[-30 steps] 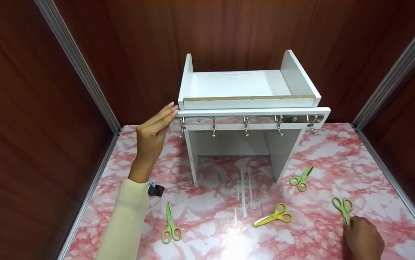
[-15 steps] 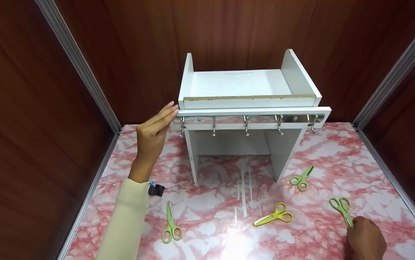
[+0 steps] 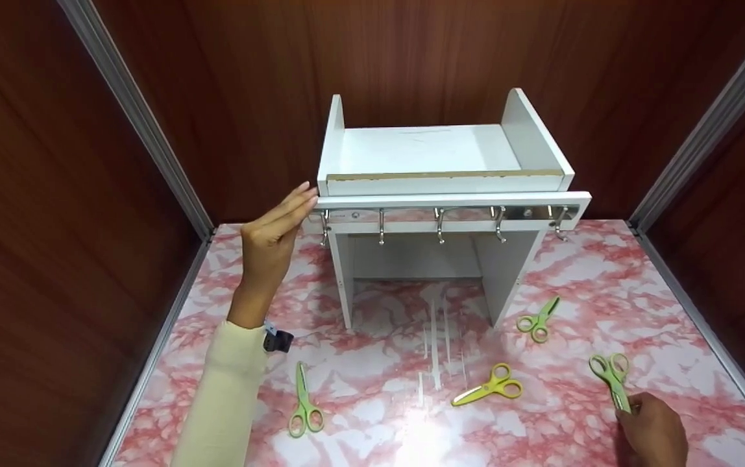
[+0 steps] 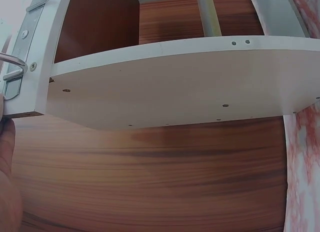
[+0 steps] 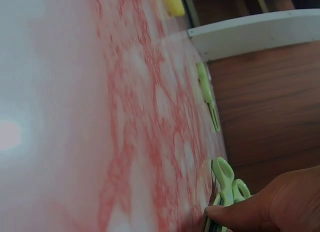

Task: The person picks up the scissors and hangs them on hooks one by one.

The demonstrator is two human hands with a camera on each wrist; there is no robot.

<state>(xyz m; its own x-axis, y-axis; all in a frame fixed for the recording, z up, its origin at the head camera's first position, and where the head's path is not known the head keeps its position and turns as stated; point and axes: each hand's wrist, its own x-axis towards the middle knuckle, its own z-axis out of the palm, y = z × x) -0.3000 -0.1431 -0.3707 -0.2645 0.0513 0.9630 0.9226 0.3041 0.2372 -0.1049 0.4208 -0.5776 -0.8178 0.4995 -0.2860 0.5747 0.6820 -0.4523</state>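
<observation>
My right hand (image 3: 657, 429) pinches a pair of green scissors (image 3: 614, 376) by the blade end, handles pointing away from me, low over the table's right side. In the right wrist view the thumb presses on those scissors (image 5: 226, 184). My left hand (image 3: 272, 240) has straight fingers touching the left end of the white hook rail (image 3: 405, 200) on the front of a white shelf unit (image 3: 421, 149). The left wrist view shows the unit's side panel (image 4: 160, 87) and just a sliver of the hand at the edge.
Yellow scissors (image 3: 489, 386) lie at front centre. Green scissors (image 3: 539, 320) lie right of the unit, and more green scissors (image 3: 304, 402) at front left. Several metal hooks (image 3: 440, 226) stick out of the rail. Brown wooden walls (image 3: 424, 58) enclose the red-and-white table (image 3: 372, 363).
The right hand and its green scissors shift slightly left, and the scissors turn a little. The left hand stays at the rail's end. The view shifts slightly.
</observation>
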